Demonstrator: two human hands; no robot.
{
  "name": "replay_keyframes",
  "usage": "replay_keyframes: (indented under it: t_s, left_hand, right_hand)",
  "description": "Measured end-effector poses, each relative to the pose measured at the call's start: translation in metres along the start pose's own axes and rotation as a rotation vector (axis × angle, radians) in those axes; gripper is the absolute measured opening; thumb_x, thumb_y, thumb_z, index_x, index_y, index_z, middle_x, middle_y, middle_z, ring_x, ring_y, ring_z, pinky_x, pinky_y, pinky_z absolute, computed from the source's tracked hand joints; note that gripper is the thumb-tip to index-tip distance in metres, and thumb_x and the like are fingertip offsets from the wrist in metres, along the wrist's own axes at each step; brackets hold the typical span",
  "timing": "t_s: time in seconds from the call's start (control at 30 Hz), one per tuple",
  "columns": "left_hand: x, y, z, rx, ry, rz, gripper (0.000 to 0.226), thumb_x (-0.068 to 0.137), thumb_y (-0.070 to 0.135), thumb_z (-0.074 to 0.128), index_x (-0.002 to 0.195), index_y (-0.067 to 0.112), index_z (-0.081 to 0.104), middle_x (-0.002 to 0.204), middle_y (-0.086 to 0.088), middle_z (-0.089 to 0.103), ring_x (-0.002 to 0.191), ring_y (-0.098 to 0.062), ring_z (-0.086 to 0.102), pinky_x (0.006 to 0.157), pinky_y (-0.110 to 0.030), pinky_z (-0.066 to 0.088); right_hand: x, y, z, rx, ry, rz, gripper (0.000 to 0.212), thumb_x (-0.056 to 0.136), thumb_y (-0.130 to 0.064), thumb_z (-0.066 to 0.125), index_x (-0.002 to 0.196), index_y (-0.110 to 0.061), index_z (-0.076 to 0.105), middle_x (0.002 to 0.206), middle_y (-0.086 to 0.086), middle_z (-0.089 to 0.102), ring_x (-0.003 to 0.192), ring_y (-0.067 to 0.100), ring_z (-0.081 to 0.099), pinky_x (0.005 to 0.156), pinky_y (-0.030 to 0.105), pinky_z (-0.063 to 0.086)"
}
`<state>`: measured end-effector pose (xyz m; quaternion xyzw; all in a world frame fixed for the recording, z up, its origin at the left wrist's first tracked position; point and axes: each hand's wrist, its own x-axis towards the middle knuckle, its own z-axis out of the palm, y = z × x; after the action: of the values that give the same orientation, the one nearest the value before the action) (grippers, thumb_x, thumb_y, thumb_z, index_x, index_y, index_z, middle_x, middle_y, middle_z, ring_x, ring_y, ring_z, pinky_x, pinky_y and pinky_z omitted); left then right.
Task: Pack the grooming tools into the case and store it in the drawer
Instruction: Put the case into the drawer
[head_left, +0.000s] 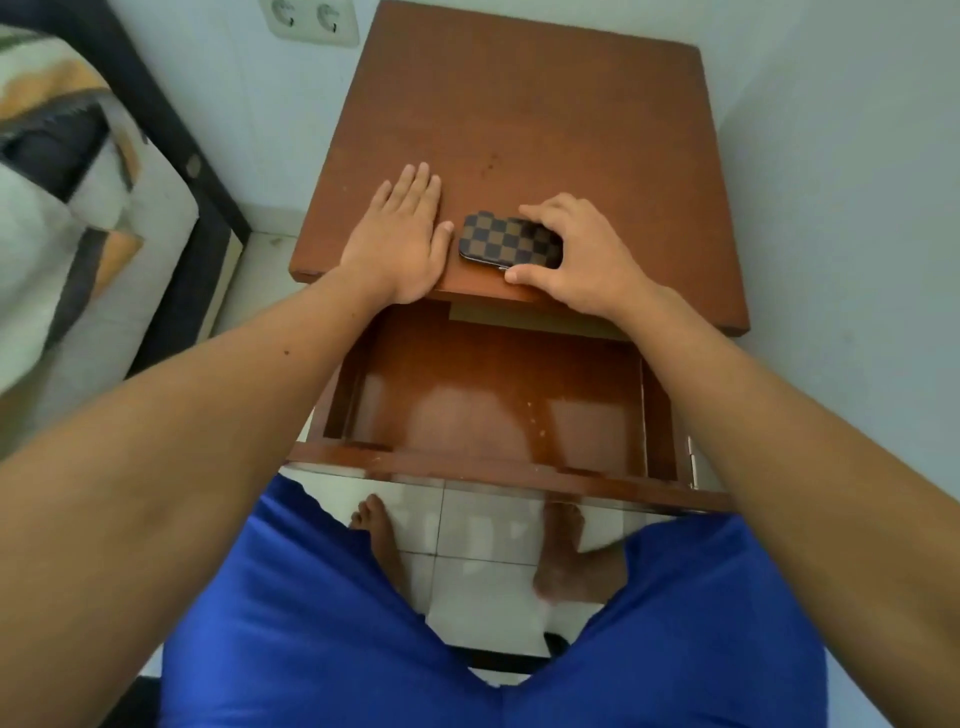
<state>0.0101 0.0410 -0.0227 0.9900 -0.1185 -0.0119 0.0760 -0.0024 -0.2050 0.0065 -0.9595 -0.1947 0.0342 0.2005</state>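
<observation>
I am looking down into a corner where pale, evenly lit walls (857, 156) are meeting behind a reddish-brown wooden worktop (519, 104), and a white double wall socket (310, 20) is sitting just to the left of its far edge. At the left a bed with a dark frame (171, 156) and a patterned cover (57, 156) is standing close by, while white floor tiles (483, 530) are showing below.
</observation>
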Motion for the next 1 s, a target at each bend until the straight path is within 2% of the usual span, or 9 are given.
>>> replay_keyframes:
  t_s: [0.2, 0.33, 0.43, 0.6, 0.83, 1.0]
  left_hand:
    - [-0.001, -0.003, 0.000, 0.011, 0.002, 0.025, 0.070, 0.107, 0.050, 0.009, 0.163, 0.009, 0.009, 0.172, -0.010, 0.006, 0.159, -0.023, 0.001, 0.128, -0.040, 0.002]
    - [-0.002, -0.002, -0.001, 0.013, -0.008, 0.020, 0.072, 0.105, 0.052, 0.007, 0.163, 0.010, 0.009, 0.172, -0.009, 0.006, 0.159, -0.023, 0.002, 0.128, -0.040, 0.003]
    - [-0.002, -0.001, -0.001, 0.016, 0.004, 0.007, 0.071, 0.106, 0.052, 0.007, 0.164, 0.011, 0.009, 0.172, -0.008, 0.007, 0.159, -0.022, 0.002, 0.128, -0.040, 0.003]
    - [-0.003, 0.000, -0.001, 0.018, 0.007, 0.004, 0.070, 0.106, 0.051, 0.007, 0.164, 0.011, 0.010, 0.172, -0.008, 0.007, 0.159, -0.022, 0.002, 0.128, -0.040, 0.003]
    - [-0.003, -0.001, -0.001, 0.015, 0.015, 0.006, 0.070, 0.106, 0.051, 0.009, 0.164, 0.011, 0.011, 0.172, -0.008, 0.008, 0.159, -0.022, 0.003, 0.128, -0.038, 0.002]
    - [-0.002, 0.000, 0.000, 0.010, 0.013, 0.008, 0.070, 0.106, 0.052, 0.009, 0.164, 0.012, 0.010, 0.172, -0.007, 0.007, 0.159, -0.021, 0.002, 0.128, -0.038, 0.003]
  right_hand:
    - [-0.045, -0.016, 0.008, 0.078, -0.012, -0.123, 0.087, 0.084, -0.054, 0.079, 0.153, -0.010, 0.049, 0.134, 0.004, 0.052, 0.124, 0.019, 0.047, 0.107, 0.024, 0.034]
    - [-0.087, -0.024, 0.028, 0.103, -0.133, -0.231, 0.081, 0.084, -0.054, 0.080, 0.148, -0.011, 0.055, 0.133, 0.001, 0.053, 0.123, 0.016, 0.048, 0.107, 0.026, 0.041]
    - [-0.096, -0.016, 0.057, 0.048, -0.271, -0.196, 0.082, 0.084, -0.055, 0.079, 0.149, -0.015, 0.052, 0.135, -0.004, 0.050, 0.123, 0.014, 0.045, 0.106, 0.030, 0.045]
    - [-0.082, 0.002, 0.091, 0.038, -0.359, -0.038, 0.083, 0.079, -0.056, 0.083, 0.147, -0.019, 0.053, 0.133, -0.001, 0.051, 0.124, 0.021, 0.047, 0.109, 0.043, 0.046]
    - [-0.075, 0.012, 0.121, 0.009, -0.424, -0.017, 0.086, 0.069, -0.056, 0.089, 0.139, -0.021, 0.053, 0.129, -0.001, 0.050, 0.120, 0.020, 0.047, 0.105, 0.043, 0.048]
    - [-0.076, 0.013, 0.121, -0.006, -0.443, -0.025, 0.089, 0.070, -0.056, 0.089, 0.143, -0.024, 0.049, 0.133, -0.001, 0.045, 0.124, 0.020, 0.045, 0.106, 0.044, 0.048]
